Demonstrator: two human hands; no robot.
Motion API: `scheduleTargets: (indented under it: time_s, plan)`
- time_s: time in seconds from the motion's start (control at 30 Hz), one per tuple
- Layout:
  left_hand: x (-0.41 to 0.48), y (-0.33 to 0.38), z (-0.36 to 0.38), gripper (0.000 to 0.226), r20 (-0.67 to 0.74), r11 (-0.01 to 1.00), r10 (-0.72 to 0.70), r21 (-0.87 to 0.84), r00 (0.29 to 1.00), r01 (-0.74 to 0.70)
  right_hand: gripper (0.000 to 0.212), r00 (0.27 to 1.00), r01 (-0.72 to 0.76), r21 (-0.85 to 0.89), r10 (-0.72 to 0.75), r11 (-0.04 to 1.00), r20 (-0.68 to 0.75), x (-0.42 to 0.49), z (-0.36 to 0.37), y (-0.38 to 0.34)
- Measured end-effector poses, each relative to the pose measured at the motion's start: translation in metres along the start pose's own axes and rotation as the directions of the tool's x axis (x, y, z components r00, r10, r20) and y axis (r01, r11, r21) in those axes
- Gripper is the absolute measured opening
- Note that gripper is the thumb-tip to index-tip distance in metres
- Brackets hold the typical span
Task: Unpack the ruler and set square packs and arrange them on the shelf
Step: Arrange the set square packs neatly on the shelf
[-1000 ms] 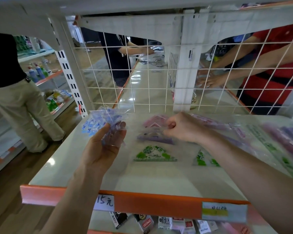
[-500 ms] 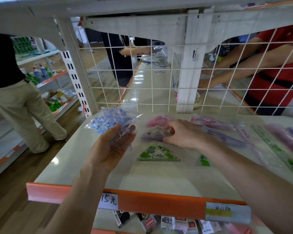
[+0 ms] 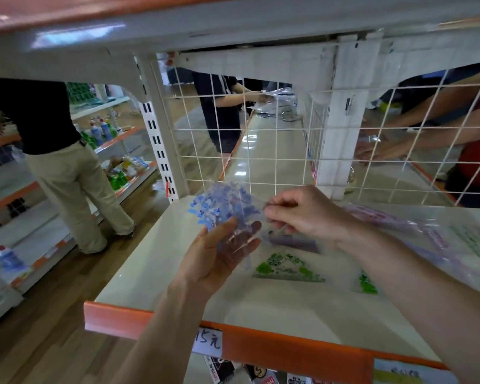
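While the left hand (image 3: 219, 259) grips a blue-patterned clear plastic set square pack (image 3: 219, 206) above the cream shelf (image 3: 155, 273), the right hand (image 3: 305, 214) pinches its edge.

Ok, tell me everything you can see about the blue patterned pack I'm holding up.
The blue-patterned pack is a crinkled, glossy clear plastic wrapper holding see-through pieces printed with small blue and white motifs; their exact shapes are too blurred to tell. It is held up, tilted, above the left part of the shelf. The left hand grips its lower, clear end between thumb and fingers, and the right hand pinches its right edge.
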State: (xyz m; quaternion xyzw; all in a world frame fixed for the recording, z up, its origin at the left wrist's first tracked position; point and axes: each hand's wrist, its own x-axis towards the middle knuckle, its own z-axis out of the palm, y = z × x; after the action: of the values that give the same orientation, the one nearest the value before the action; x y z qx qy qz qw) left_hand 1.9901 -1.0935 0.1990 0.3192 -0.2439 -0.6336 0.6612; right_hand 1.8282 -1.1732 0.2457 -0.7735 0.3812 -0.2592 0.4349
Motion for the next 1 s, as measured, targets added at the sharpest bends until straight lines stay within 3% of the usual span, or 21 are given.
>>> scheduleTargets:
  time_s: [0.13,0.37,0.5,0.77,0.9,1.0]
  plan:
    - [-0.001,0.001,0.001,0.028,0.000,1.000,-0.013,-0.024,1.000,0.013,0.008,0.998,-0.022,0.040,0.025,0.999,-0.057,-0.001,-0.003,0.004]
    - [0.002,0.002,-0.004,0.024,-0.034,0.989,-0.020,-0.149,0.999,0.014,0.014,0.976,-0.070,0.309,0.130,0.949,-0.178,-0.002,-0.013,0.005]
    - [0.004,0.002,-0.005,0.025,-0.042,0.989,-0.028,-0.144,0.999,0.022,0.012,0.970,-0.117,0.384,0.188,0.916,-0.152,-0.005,-0.016,0.005]
    - [0.005,0.001,-0.006,0.036,-0.068,0.994,-0.021,-0.108,0.997,0.014,0.012,0.939,-0.048,0.469,0.199,0.882,-0.279,-0.008,-0.023,-0.004]
    - [0.006,0.000,-0.007,0.039,-0.090,0.997,0.005,-0.079,0.996,-0.012,0.008,0.971,-0.083,0.542,0.191,0.836,-0.146,-0.016,-0.009,-0.014]
    - [0.005,-0.001,-0.007,0.030,-0.086,0.999,0.034,-0.034,0.996,-0.037,0.009,0.978,-0.145,0.403,0.192,0.904,-0.079,-0.022,0.010,-0.014]
